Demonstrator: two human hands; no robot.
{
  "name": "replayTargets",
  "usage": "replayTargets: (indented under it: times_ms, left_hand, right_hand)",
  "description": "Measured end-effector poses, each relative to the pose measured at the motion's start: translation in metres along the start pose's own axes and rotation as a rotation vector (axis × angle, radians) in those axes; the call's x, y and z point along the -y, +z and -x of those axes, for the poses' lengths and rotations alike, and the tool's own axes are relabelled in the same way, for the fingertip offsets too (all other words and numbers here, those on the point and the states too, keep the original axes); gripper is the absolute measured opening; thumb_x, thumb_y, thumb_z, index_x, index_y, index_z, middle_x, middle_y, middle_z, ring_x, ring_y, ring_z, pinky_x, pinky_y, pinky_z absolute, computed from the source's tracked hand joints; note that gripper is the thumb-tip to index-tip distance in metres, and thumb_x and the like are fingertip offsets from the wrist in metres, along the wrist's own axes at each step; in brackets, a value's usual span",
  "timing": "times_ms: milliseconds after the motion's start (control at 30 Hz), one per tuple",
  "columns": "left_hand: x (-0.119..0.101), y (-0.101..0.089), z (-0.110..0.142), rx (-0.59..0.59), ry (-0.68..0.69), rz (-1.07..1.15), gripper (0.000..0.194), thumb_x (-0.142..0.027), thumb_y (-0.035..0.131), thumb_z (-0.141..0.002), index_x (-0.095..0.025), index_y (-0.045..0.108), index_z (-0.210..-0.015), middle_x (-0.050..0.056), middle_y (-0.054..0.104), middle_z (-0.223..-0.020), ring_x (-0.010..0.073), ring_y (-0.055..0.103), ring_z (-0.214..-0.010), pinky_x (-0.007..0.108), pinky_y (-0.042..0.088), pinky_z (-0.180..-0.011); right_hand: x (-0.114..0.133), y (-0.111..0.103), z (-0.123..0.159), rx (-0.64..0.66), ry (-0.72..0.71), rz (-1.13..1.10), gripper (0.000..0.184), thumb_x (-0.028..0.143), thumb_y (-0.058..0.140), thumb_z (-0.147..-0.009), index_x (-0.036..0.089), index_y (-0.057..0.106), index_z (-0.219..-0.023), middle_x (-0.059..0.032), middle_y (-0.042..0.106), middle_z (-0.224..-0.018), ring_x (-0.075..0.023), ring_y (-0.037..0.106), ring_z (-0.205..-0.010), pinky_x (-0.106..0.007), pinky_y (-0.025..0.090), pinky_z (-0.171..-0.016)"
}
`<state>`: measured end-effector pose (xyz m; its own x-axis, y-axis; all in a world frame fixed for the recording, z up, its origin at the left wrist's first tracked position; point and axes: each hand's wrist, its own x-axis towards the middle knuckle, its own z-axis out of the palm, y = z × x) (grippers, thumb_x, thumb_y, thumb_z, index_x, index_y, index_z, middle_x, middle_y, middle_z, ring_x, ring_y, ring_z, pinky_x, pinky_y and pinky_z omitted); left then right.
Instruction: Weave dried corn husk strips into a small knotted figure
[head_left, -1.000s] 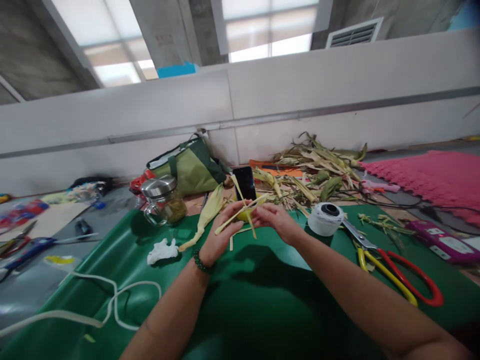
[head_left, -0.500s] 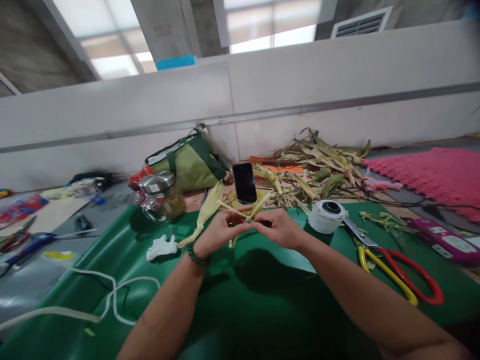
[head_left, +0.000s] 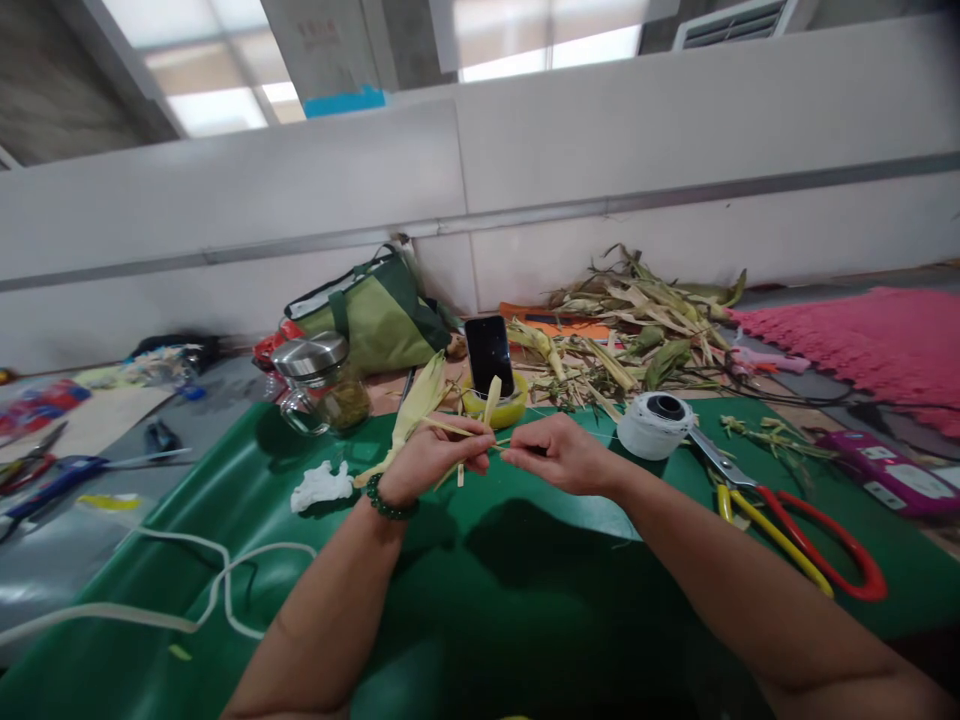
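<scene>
My left hand (head_left: 442, 455) is closed on pale corn husk strips (head_left: 491, 402), whose ends stick up and hang down around the fingers. A little to the right, my right hand (head_left: 559, 453) pinches a thin strip or thread that runs between the two hands; which it is I cannot tell. Behind my left wrist lies a larger corn husk piece (head_left: 420, 400). A roll of white thread (head_left: 655, 425) stands right of my right hand, with a thin line leading toward the fingers. Red-and-yellow scissors (head_left: 780, 520) lie beside my right forearm.
On the green mat (head_left: 480, 630) are a crumpled white tissue (head_left: 322, 486) and a white cord (head_left: 202, 620). Behind stand a lidded glass jar (head_left: 326, 385), a green bag (head_left: 382, 320), a phone (head_left: 489, 355) in a yellow holder (head_left: 510, 407) and a husk pile (head_left: 652, 320).
My hands have drawn slightly apart, the right one moving right, so a thin strand shows between them. The husk strips in my left hand have turned, one now pointing upward.
</scene>
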<state>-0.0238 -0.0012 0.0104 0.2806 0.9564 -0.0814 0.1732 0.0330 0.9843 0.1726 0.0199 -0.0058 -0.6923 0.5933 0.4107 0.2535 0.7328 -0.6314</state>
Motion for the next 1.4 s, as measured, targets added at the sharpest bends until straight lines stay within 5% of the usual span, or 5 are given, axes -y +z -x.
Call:
replayTargets:
  times_ms: [233, 867, 1100, 1300, 1400]
  left_hand:
    - [0.008, -0.008, -0.005, 0.160, -0.040, 0.122, 0.050, -0.057, 0.060, -0.078, -0.010, 0.071, -0.090, 0.010, 0.073, -0.069, 0.0175, 0.068, -0.062, 0.027, 0.054, -0.062]
    - [-0.001, -0.001, -0.005, -0.128, 0.082, -0.133, 0.032, -0.043, 0.069, -0.073, -0.015, 0.061, -0.059, 0.000, 0.062, -0.049, 0.0117, 0.058, -0.046, 0.022, 0.049, -0.051]
    - [0.007, 0.003, -0.009, -0.040, 0.040, 0.191, 0.037, -0.041, 0.074, -0.068, -0.015, 0.070, -0.094, 0.003, 0.069, -0.063, 0.0163, 0.064, -0.059, 0.027, 0.052, -0.058]
    - [0.003, -0.007, -0.012, -0.343, 0.190, 0.259, 0.033, -0.042, 0.074, -0.067, -0.012, 0.069, -0.081, -0.002, 0.057, -0.050, 0.0083, 0.051, -0.047, 0.020, 0.042, -0.049]
    - [0.002, -0.004, -0.011, -0.263, 0.157, 0.068, 0.031, -0.041, 0.070, -0.070, -0.011, 0.069, -0.078, -0.001, 0.058, -0.051, 0.0100, 0.051, -0.048, 0.022, 0.042, -0.050]
  right_hand:
    - [-0.007, -0.004, -0.002, 0.078, 0.185, -0.183, 0.031, 0.036, 0.049, -0.088, 0.015, 0.057, -0.065, 0.0003, 0.056, -0.058, -0.0089, 0.048, -0.053, -0.020, 0.035, -0.051]
    - [-0.026, -0.027, 0.000, 0.035, 0.198, -0.217, 0.037, 0.043, 0.051, -0.085, 0.015, 0.057, -0.060, 0.0040, 0.046, -0.047, -0.0070, 0.043, -0.044, -0.018, 0.031, -0.044]
    - [-0.035, -0.022, -0.005, -0.154, 0.328, -0.232, 0.036, 0.045, 0.056, -0.079, 0.016, 0.058, -0.059, 0.0039, 0.048, -0.046, -0.0069, 0.041, -0.042, -0.020, 0.031, -0.042]
    - [-0.045, -0.036, -0.004, -0.479, 0.351, -0.286, 0.043, 0.056, 0.059, -0.075, 0.017, 0.056, -0.057, 0.0035, 0.047, -0.043, -0.0076, 0.038, -0.040, -0.022, 0.029, -0.041]
    - [-0.035, -0.038, -0.001, -0.678, 0.301, -0.232, 0.042, 0.057, 0.057, -0.078, 0.018, 0.057, -0.061, 0.0028, 0.048, -0.047, -0.0090, 0.040, -0.043, -0.023, 0.032, -0.043]
